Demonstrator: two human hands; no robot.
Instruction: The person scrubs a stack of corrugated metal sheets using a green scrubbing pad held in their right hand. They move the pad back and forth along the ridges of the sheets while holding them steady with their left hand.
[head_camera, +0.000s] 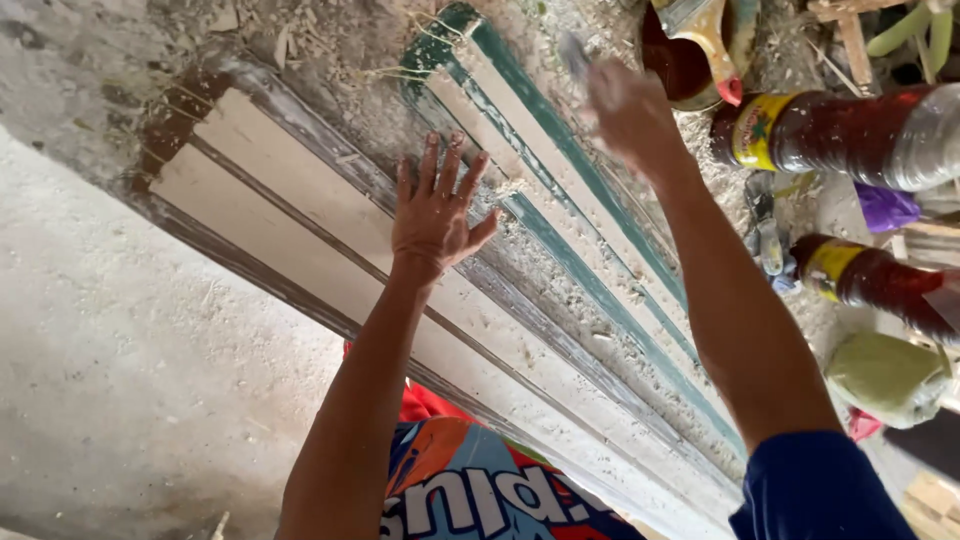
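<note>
Landmark: the pale wooden plank (300, 215), long, lying flat on the dusty concrete floor (90, 330) and running away from the person.

Nearest: a printed sack or cloth (480, 490), bright orange and blue, lies at the near end of the plank, partly under it.

Left hand (435, 205): laid flat on the plank's far half, fingers spread, palm down, gripping nothing. Judged to be bracing the plank so it does not shift.

Just right of the plank, touching it along its length: a second strip with green-painted edges (560, 190), strewn with sawdust (560, 290).

Right hand (625, 105): raised over the far end of the green-edged strip, motion-blurred. Cannot tell whether it is closed or what, if anything, it holds.

Further right of the plank: two plastic bottles of dark red-brown liquid (850, 135), lying on their sides, and a greenish bag (885, 375).

Farthest, beyond the plank's right side: a round tin (680, 65) with dark contents and a brush resting in it, kept within reach of the right hand.
</note>
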